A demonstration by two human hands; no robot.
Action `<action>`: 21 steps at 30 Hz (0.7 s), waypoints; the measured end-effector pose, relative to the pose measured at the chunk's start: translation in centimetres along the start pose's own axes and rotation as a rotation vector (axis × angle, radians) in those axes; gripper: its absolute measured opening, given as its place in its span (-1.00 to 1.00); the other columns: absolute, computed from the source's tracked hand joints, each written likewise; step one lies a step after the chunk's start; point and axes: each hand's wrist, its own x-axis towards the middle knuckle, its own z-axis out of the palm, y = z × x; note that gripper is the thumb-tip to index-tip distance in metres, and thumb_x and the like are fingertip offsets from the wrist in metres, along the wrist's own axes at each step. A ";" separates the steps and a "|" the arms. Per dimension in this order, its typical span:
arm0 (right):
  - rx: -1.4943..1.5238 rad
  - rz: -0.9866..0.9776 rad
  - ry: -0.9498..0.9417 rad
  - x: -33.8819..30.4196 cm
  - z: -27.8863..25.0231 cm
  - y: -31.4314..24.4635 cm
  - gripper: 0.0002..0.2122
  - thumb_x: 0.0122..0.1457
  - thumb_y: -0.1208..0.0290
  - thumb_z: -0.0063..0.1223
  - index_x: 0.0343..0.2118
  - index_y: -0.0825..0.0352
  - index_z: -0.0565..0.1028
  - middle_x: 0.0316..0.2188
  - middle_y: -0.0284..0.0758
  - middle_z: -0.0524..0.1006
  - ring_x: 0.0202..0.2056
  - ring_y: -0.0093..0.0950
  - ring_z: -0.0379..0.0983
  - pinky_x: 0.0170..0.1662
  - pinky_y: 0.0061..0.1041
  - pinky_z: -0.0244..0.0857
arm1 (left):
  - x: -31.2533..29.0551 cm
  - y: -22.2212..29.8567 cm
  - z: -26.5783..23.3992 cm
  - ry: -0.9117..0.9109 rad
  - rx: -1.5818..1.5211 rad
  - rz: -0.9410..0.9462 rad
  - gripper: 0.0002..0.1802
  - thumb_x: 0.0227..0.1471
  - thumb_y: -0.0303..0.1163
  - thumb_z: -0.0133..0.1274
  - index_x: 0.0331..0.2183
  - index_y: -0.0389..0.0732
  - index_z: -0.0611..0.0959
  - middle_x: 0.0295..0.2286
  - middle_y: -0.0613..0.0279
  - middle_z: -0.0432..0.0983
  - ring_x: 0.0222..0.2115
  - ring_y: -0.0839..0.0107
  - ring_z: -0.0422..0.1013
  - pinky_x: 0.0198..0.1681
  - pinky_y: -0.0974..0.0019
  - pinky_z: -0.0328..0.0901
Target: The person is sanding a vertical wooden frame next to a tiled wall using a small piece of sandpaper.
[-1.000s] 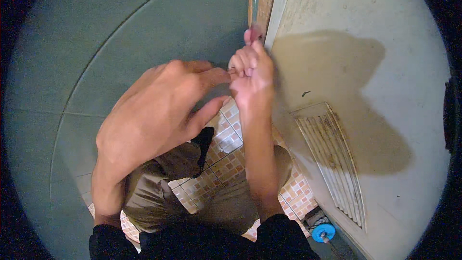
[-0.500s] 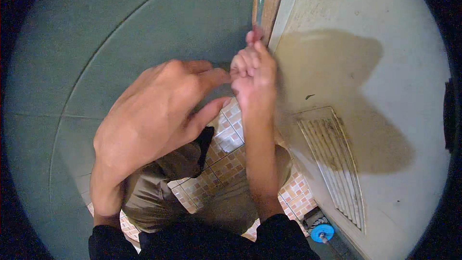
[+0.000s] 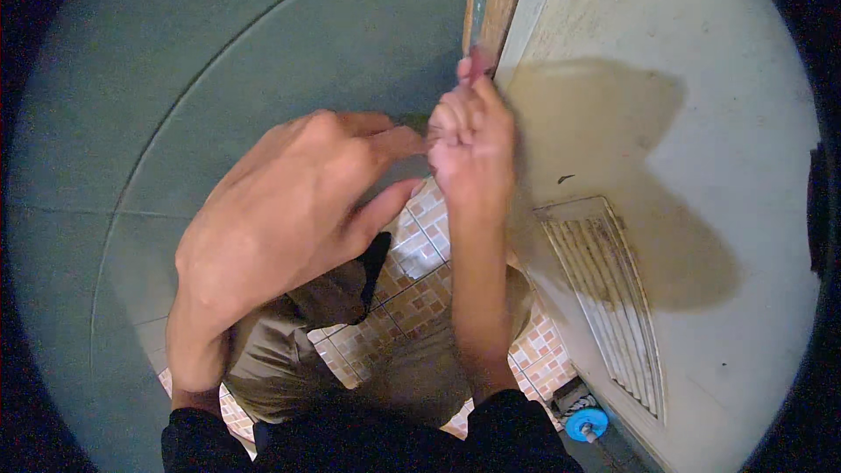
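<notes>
My left hand (image 3: 289, 201) is raised palm down, its thumb well apart from its bent fingers and nothing visible between them. Its fingertips reach the side of my right hand (image 3: 470, 144), apparently touching it. The right hand is closed, fingers curled, at the edge of a wooden door frame (image 3: 504, 13) with worn, peeling paint. At the top of that hand a small reddish blur shows; I cannot tell whether it is a fingertip or something held. Just right of the hand stands an off-white door (image 3: 736, 158).
Low on the door sits a slatted vent (image 3: 604, 298). A grey-green wall (image 3: 263, 61) with a curved line fills the left side. Below are my brown trousers (image 3: 280, 359) and a tiled floor (image 3: 420, 232). A blue round object (image 3: 585, 425) stands at the lower right.
Both hands have shifted slightly to the right in the picture, the right one a little more. The right hand's fingertips remain blurred beside the frame.
</notes>
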 end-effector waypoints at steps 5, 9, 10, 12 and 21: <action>-0.082 -0.050 0.272 1.6 -2.6 1.4 -0.85 0.31 0.43 -0.18 -0.17 0.26 0.44 -0.72 -0.56 0.22 -0.79 -0.75 -0.12 -0.72 -0.68 -0.21 | -0.2 0.1 0.0 0.049 0.073 0.040 -0.69 -0.01 -0.34 0.13 -0.19 -0.24 0.61 -0.25 -0.03 0.55 -0.20 -0.01 0.45 -0.11 0.12 0.34; 0.081 0.083 0.072 1.0 -1.8 0.0 -0.85 0.31 0.42 -0.17 -0.16 0.27 0.44 -0.69 -0.54 0.25 -0.79 -0.74 -0.13 -0.72 -0.68 -0.20 | -0.4 -0.5 0.5 0.076 0.048 0.059 -0.70 -0.01 -0.34 0.13 -0.20 -0.25 0.61 -0.26 -0.02 0.55 -0.21 0.00 0.45 -0.12 0.12 0.35; 0.104 0.118 -0.052 0.7 -1.5 -0.2 -0.85 0.31 0.41 -0.17 -0.16 0.27 0.43 -0.70 -0.55 0.24 -0.79 -0.74 -0.12 -0.72 -0.68 -0.20 | -0.3 -0.7 0.6 0.065 0.033 0.059 -0.70 -0.01 -0.34 0.12 -0.20 -0.25 0.61 -0.26 -0.02 0.55 -0.21 -0.01 0.45 -0.12 0.12 0.35; 0.092 0.068 -0.044 -0.9 1.1 -0.5 -0.85 0.30 0.41 -0.16 -0.17 0.28 0.44 -0.73 -0.55 0.20 -0.79 -0.73 -0.13 -0.72 -0.67 -0.21 | 0.0 -0.4 0.3 0.059 0.019 0.064 -0.70 0.00 -0.34 0.12 -0.20 -0.26 0.61 -0.26 -0.02 0.55 -0.22 -0.01 0.45 -0.12 0.12 0.35; 0.046 0.063 0.093 1.3 -1.8 0.2 -0.83 0.31 0.35 -0.14 -0.19 0.30 0.44 -0.81 -0.58 0.04 -0.80 -0.72 -0.17 -0.72 -0.66 -0.24 | 0.0 -0.3 0.2 0.021 0.011 0.049 -0.70 0.00 -0.34 0.12 -0.20 -0.26 0.60 -0.26 -0.01 0.55 -0.23 -0.02 0.45 -0.13 0.11 0.35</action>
